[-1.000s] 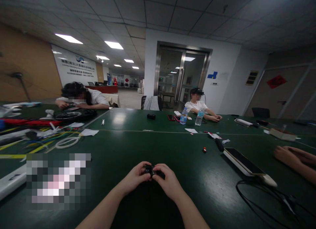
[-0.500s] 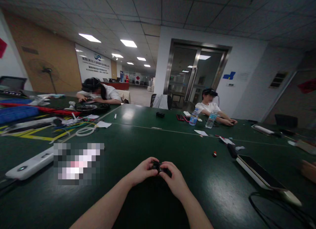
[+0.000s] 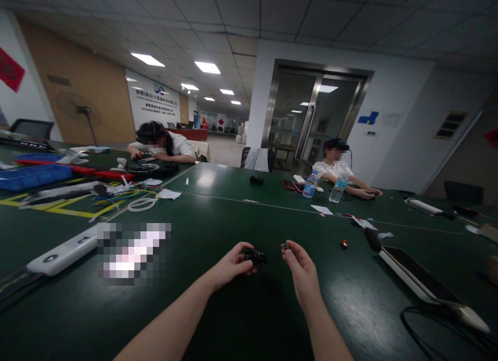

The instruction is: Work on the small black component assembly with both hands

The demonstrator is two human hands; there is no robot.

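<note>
Low over the dark green table (image 3: 268, 221), my left hand (image 3: 233, 265) grips a small black device-like object (image 3: 257, 256) between thumb and fingers. What kind of thing it is I cannot make out. To its right, my right hand (image 3: 304, 270) pinches a tiny dark piece (image 3: 286, 246) between thumb and fingertips, apart from the black object. A gap of green tabletop shows between the two hands. A little red and silver item (image 3: 344, 244) lies to the right of my right hand.
A phone-like slab (image 3: 412, 273) with a black cable lies at right; a white power strip (image 3: 66, 252) and a blurred-out bright item at left. Water bottles (image 3: 338, 187), a black block (image 3: 256, 180) and cables are farther back. Two people sit across the table.
My hands were together on the black object. Now the right hand has moved away to the right with a tiny piece in its fingertips, while the left keeps the black object.
</note>
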